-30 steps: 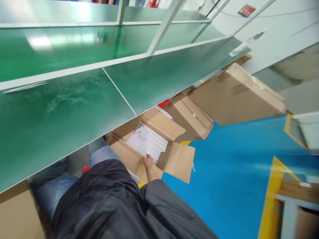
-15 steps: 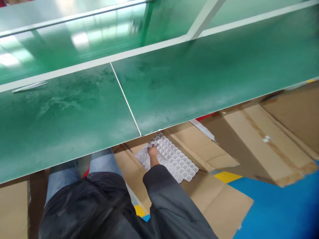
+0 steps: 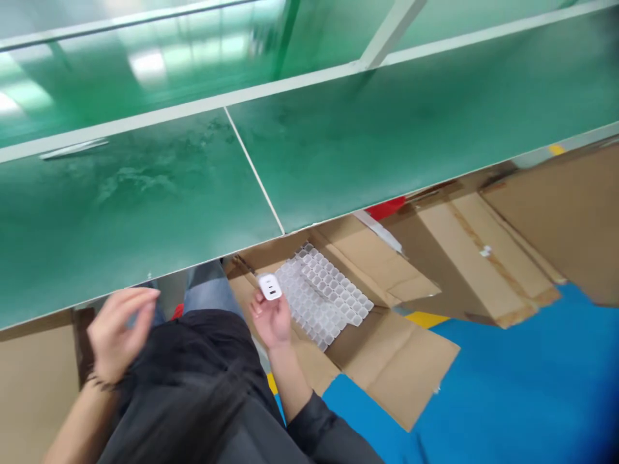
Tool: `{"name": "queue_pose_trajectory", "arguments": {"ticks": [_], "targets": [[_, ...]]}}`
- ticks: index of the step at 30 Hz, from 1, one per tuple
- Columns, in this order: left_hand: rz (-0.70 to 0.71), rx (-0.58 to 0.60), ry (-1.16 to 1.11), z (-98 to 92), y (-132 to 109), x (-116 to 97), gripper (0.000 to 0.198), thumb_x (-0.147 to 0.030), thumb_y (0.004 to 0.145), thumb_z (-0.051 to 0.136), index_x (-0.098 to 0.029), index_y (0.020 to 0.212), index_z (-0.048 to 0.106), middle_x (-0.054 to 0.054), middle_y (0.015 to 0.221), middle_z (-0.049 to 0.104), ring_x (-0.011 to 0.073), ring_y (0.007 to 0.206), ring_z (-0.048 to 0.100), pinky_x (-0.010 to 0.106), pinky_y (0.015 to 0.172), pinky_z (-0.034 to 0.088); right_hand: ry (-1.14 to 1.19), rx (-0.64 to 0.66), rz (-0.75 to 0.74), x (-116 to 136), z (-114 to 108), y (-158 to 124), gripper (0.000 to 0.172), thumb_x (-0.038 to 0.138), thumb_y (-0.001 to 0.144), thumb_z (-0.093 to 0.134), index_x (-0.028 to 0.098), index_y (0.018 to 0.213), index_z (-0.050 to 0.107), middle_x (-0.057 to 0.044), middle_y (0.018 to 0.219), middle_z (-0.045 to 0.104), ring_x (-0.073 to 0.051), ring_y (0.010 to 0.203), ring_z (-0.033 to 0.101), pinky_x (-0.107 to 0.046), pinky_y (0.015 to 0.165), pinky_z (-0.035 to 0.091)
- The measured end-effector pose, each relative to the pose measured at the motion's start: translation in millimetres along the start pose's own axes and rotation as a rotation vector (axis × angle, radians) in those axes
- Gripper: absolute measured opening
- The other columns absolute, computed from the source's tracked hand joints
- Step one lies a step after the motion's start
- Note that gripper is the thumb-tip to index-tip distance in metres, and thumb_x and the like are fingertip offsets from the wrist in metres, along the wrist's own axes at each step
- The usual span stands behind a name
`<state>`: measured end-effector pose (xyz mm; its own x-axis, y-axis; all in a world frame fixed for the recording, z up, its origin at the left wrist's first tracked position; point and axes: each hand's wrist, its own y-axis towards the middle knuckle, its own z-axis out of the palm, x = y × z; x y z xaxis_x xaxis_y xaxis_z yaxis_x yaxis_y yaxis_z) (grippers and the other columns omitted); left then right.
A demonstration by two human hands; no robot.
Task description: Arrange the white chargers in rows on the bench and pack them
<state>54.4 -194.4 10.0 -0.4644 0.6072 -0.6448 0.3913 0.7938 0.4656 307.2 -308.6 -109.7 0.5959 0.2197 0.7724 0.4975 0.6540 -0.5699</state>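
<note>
Beside the open cardboard box (image 3: 406, 374), the right hand (image 3: 271, 321) pinches a white charger (image 3: 265, 282) between thumb and fingers; the left hand (image 3: 117, 334), loosely curled, shows nothing held. The charger looks light, stiff and perhaps slippery, best gripped by its sides. The green bench (image 3: 367, 154) looks smooth and smudged; the floor (image 3: 512, 386) is blue.

Our right hand (image 3: 271, 322) could dip into the box (image 3: 360, 338) between its spread flaps (image 3: 401, 374), though the bench (image 3: 396, 142) covers the far corner; along its top we could pass before the post (image 3: 389, 38)
</note>
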Motion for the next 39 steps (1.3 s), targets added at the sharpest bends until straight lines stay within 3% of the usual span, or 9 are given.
{"name": "queue_pose_trajectory", "arguments": {"ticks": [2, 4, 7, 9, 18, 25, 30, 34, 39], "targets": [[0.122, 0.004, -0.132, 16.5, -8.7, -17.9, 0.025, -0.006, 0.086, 0.064, -0.021, 0.106, 0.066, 0.003, 0.096, 0.07, 0.0145, 0.086, 0.067, 0.027, 0.075, 0.057, 0.181, 0.252, 0.081, 4.3, 41.7, -28.9, 0.04, 0.063, 0.085, 0.054, 0.023, 0.086, 0.057, 0.002, 0.069, 0.054, -0.01, 0.047, 0.039, -0.027, 0.048, 0.039], [0.147, -0.03, -0.171, 27.7, -13.1, -31.6, 0.03, -0.02, 0.086, 0.07, -0.022, 0.115, 0.062, 0.007, 0.105, 0.068, 0.0189, 0.095, 0.067, 0.033, 0.08, 0.059, 0.316, 0.472, 0.169, 8.3, 74.3, -51.7, 0.038, 0.061, 0.085, 0.057, 0.023, 0.081, 0.055, 0.003, 0.067, 0.052, -0.01, 0.048, 0.038, -0.027, 0.049, 0.038], [0.003, -0.047, -0.192, 25.2, -17.2, -35.2, 0.054, -0.043, 0.083, 0.074, -0.022, 0.128, 0.053, 0.013, 0.122, 0.064, 0.0266, 0.112, 0.063, 0.042, 0.089, 0.058, 0.264, 0.588, 0.248, 9.7, 105.3, -73.6, 0.037, 0.06, 0.083, 0.061, 0.024, 0.079, 0.053, 0.003, 0.064, 0.049, -0.013, 0.053, 0.041, -0.029, 0.054, 0.041], [-0.06, -0.054, -0.233, 14.8, -22.3, -29.9, 0.056, -0.048, 0.084, 0.073, -0.022, 0.129, 0.052, 0.014, 0.122, 0.064, 0.027, 0.112, 0.063, 0.043, 0.09, 0.056, 0.165, 0.602, 0.277, 6.5, 117.6, -82.0, 0.036, 0.06, 0.082, 0.061, 0.024, 0.08, 0.052, 0.003, 0.064, 0.049, -0.014, 0.056, 0.043, -0.031, 0.057, 0.043], [-0.159, -0.146, -0.364, -20.3, -50.6, -10.2, 0.048, -0.054, 0.086, 0.068, -0.021, 0.121, 0.062, 0.01, 0.108, 0.071, 0.0228, 0.1, 0.065, 0.037, 0.087, 0.054, 0.055, 0.825, 0.452, -16.1, 139.7, -110.5, 0.04, 0.064, 0.083, 0.055, 0.025, 0.088, 0.055, 0.002, 0.07, 0.053, -0.012, 0.046, 0.04, -0.031, 0.05, 0.039], [-0.165, -0.16, -0.381, -38.9, -57.4, -8.4, 0.051, -0.058, 0.086, 0.066, -0.022, 0.121, 0.065, 0.009, 0.105, 0.071, 0.0214, 0.093, 0.064, 0.035, 0.082, 0.054, -0.068, 0.951, 0.464, -24.8, 142.3, -120.0, 0.052, 0.073, 0.079, 0.054, 0.024, 0.098, 0.057, -0.004, 0.084, 0.06, -0.018, 0.053, 0.055, -0.037, 0.054, 0.047], [-0.173, -0.135, -0.327, -50.2, -60.1, -10.5, 0.051, -0.06, 0.087, 0.065, -0.022, 0.121, 0.065, 0.009, 0.104, 0.07, 0.0212, 0.092, 0.064, 0.034, 0.08, 0.055, -0.079, 1.005, 0.443, -28.7, 147.4, -124.9, 0.051, 0.072, 0.081, 0.053, 0.022, 0.091, 0.061, -0.004, 0.077, 0.058, -0.018, 0.053, 0.054, -0.037, 0.051, 0.047], [-0.25, -0.169, -0.221, -65.7, -74.6, -10.8, 0.04, -0.034, 0.093, 0.064, -0.023, 0.13, 0.058, 0.011, 0.119, 0.067, 0.0224, 0.108, 0.063, 0.035, 0.087, 0.057, -0.12, 0.903, 0.312, -35.1, 155.8, -124.1, 0.041, 0.063, 0.084, 0.061, 0.024, 0.098, 0.062, -0.002, 0.077, 0.059, -0.014, 0.052, 0.05, -0.033, 0.05, 0.047], [-0.415, -0.268, -0.189, -90.5, -109.6, -3.5, 0.043, -0.022, 0.091, 0.063, -0.024, 0.133, 0.055, 0.011, 0.128, 0.063, 0.0201, 0.109, 0.064, 0.032, 0.086, 0.059, -0.453, 0.953, -0.28, -46.4, 179.7, -120.2, 0.023, 0.04, 0.092, 0.061, 0.024, 0.106, 0.069, -0.007, 0.099, 0.062, -0.018, 0.081, 0.061, -0.036, 0.074, 0.055]]}}
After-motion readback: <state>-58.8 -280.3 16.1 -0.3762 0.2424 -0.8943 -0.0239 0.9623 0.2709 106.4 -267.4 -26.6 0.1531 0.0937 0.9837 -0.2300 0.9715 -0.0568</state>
